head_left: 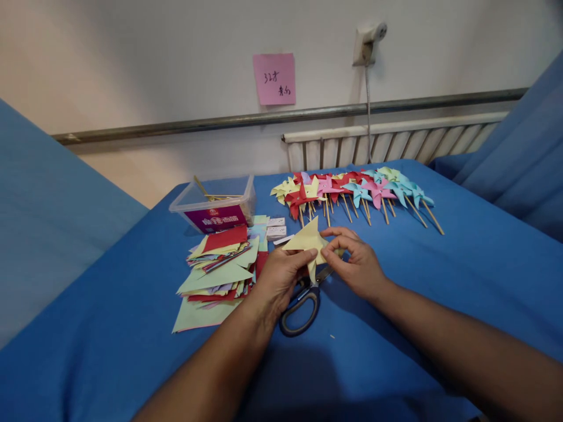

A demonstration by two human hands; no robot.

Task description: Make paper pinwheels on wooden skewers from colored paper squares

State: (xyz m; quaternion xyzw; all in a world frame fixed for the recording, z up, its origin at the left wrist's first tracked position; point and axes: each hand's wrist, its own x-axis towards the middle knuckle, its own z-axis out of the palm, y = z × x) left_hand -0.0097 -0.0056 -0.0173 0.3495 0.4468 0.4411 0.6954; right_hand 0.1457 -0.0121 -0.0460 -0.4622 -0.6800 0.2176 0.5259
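Both hands work 1 yellow paper piece [309, 241] over the blue bench [461, 275]: the left hand [281, 278] has its grip closed on the near corner, and the right hand [356, 264] pinches the other edge, probably to keep the folds taut. Scissors [303, 302] lie just beneath. The pink note [274, 78] seems to read "32".

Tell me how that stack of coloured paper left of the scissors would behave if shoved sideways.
The paper stack would probably slide apart rather than move as one: its sheets lie loose and fanned. The sheets look thin, so likely light and floppy. On the blue cloth the bottom sheets may drag.
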